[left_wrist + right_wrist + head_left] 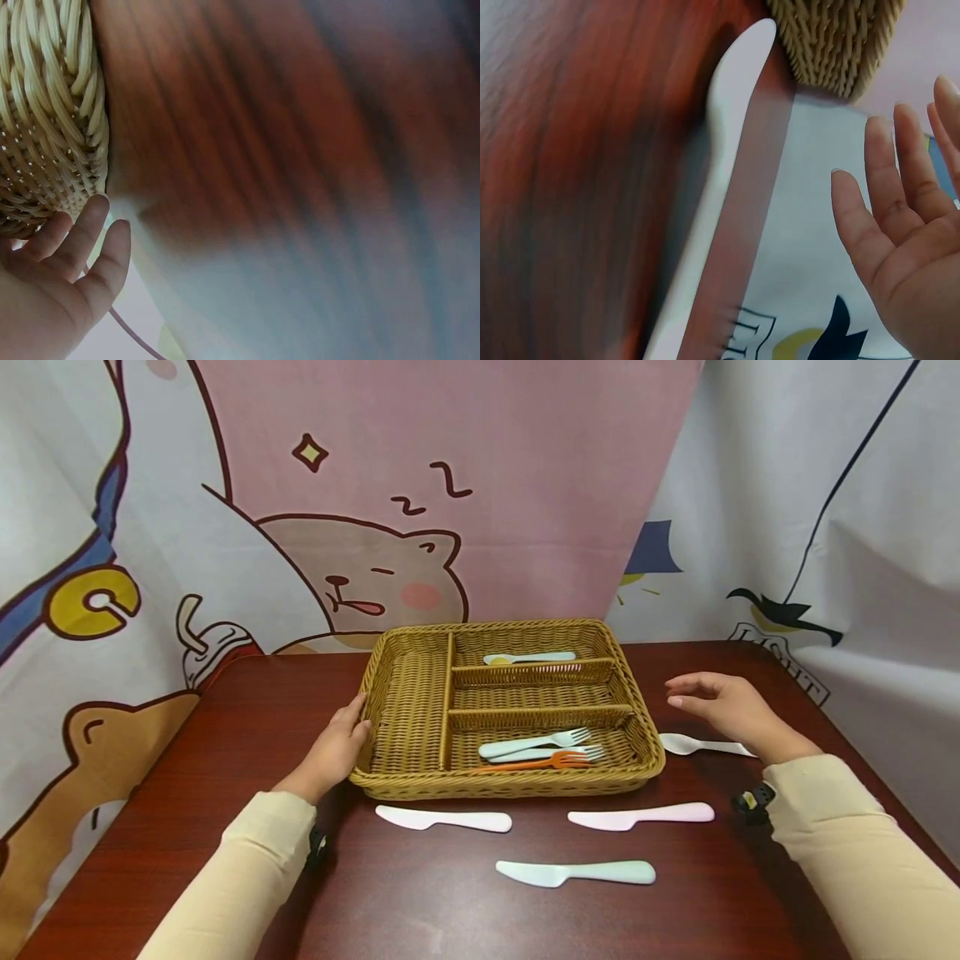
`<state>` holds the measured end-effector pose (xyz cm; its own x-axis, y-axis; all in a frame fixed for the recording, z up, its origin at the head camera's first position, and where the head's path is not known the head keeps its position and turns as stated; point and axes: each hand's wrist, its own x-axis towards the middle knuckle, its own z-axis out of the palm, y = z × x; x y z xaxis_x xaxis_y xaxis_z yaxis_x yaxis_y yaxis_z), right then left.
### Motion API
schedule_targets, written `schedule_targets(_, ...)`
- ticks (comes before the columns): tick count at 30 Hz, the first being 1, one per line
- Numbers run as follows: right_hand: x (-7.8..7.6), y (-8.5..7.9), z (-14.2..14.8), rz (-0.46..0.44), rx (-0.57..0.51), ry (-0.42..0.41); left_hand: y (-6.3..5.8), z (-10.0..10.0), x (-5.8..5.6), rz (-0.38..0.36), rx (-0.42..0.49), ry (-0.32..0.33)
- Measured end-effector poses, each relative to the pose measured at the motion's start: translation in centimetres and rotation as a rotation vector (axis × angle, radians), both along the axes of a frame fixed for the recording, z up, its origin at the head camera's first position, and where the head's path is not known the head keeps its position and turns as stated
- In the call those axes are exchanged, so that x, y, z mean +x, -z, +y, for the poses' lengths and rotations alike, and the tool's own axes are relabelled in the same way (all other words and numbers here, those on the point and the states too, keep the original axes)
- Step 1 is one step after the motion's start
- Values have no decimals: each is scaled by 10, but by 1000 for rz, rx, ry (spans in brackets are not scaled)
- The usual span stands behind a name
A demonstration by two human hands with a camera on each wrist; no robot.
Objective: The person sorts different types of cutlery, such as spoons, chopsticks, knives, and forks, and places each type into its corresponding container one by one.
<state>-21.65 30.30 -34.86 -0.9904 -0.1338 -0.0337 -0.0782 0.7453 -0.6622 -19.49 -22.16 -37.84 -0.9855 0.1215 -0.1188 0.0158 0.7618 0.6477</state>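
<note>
A woven basket (405, 785) with several compartments stands on the table. My left hand (333, 747) rests against its left side, fingers loosely extended on the wicker (52, 105). Past the basket's right side, my right hand (735, 706) hovers with nothing in it, its fingers (881, 180) apart. Beneath it lies a white spoon (681, 743), partly covered by the wrist; this spoon (724, 127) also shows in the right wrist view. Two pale forks (525, 745) and an orange fork (562, 761) lie in the front right compartment. A pale spoon (540, 657) and something yellow (498, 661) sit in the back one.
In front of the basket lie three plastic knives: a white one (442, 818), a pink one (645, 815) and a pale green one (577, 872). The dark red table (262, 710) ends at a printed cloth (525, 485) hanging behind and at the sides.
</note>
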Motion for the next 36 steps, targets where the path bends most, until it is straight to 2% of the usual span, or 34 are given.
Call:
schedule_targets(10, 6, 8, 22, -33, 56, 12, 1, -1, 0, 12, 3, 1)
schedule_targets(26, 15, 22, 54, 59, 176, -6, 1, 1, 0, 8, 2, -5)
schedule_targets(36, 18, 31, 66, 57, 226, -32, -1, 1, 2, 1, 2, -9)
